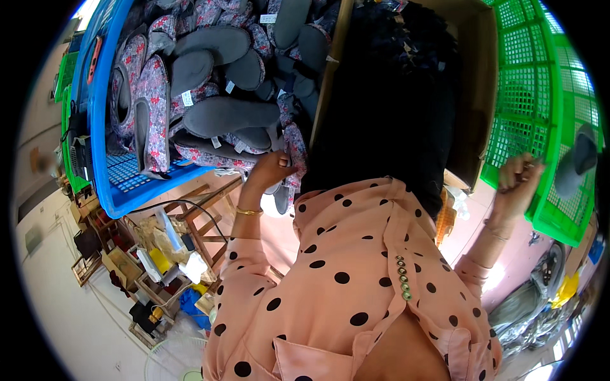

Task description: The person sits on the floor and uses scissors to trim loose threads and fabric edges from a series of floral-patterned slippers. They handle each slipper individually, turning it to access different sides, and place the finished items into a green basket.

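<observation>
My left hand (273,170) is closed on a floral slipper (295,152) with pink, red and grey patterning, at the front right corner of a blue plastic crate (121,198). Piled in the crate are many more such slippers, some with their dark grey soles (232,117) up and small white tags showing. On the other side, my right hand (518,181) is raised beside a green plastic basket (546,219), its fingers loosely bent and apart, with nothing visible in them. A grey slipper (577,162), somewhat blurred, is over the basket, apart from that hand.
Between crate and green baskets stands an open cardboard box (480,95) with dark items at its far end. Behind my left arm are a wooden rack (213,206) and cluttered shelves. A white fan (175,359) stands low at left. Plastic-wrapped bundles (527,311) lie at right.
</observation>
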`<action>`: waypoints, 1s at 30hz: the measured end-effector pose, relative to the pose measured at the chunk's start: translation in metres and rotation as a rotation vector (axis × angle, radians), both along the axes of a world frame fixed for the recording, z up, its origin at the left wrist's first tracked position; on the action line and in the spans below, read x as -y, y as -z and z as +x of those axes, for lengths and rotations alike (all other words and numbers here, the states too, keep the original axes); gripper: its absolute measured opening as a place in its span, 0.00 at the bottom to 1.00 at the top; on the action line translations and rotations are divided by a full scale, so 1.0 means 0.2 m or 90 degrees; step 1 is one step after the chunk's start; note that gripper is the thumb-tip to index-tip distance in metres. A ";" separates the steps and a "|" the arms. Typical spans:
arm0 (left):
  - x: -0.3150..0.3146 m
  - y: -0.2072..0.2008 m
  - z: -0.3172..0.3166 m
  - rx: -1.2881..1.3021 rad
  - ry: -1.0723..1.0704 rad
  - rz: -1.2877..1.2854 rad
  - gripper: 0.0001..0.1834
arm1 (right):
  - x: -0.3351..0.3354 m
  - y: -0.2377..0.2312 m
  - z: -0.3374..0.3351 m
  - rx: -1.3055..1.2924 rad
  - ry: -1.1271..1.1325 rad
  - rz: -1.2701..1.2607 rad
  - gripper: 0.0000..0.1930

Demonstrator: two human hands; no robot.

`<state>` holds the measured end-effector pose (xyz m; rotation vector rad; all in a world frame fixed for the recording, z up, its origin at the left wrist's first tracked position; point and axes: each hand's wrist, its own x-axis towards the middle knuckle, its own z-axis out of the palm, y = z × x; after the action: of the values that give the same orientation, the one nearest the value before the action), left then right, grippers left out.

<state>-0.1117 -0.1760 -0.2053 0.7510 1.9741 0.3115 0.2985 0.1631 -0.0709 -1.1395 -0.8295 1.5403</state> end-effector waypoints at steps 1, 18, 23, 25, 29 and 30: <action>0.02 0.12 0.04 0.090 -0.059 0.021 0.34 | 0.07 0.03 -0.08 0.002 -0.010 -0.040 0.15; -0.48 -0.65 0.50 -0.233 -0.055 0.448 0.40 | 0.39 -0.10 -0.59 0.210 -0.535 0.172 0.19; -0.56 -0.58 0.76 -0.350 0.199 0.559 0.32 | 0.35 -0.18 -0.53 0.268 -0.535 0.049 0.21; -0.59 -0.58 0.81 -0.272 0.240 0.573 0.29 | 0.32 -0.15 -0.48 0.253 -0.551 -0.002 0.16; -0.57 -0.67 0.81 -0.175 0.405 0.502 0.20 | 0.29 -0.02 -0.30 0.149 -0.589 -0.045 0.14; -0.58 -0.71 0.78 -0.166 0.456 0.503 0.18 | 0.31 0.02 -0.26 0.148 -0.589 -0.044 0.14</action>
<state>0.0444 -0.0606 -0.0627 2.0144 1.6375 0.5776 0.2469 0.1019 -0.0750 -1.0409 -1.6174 2.2035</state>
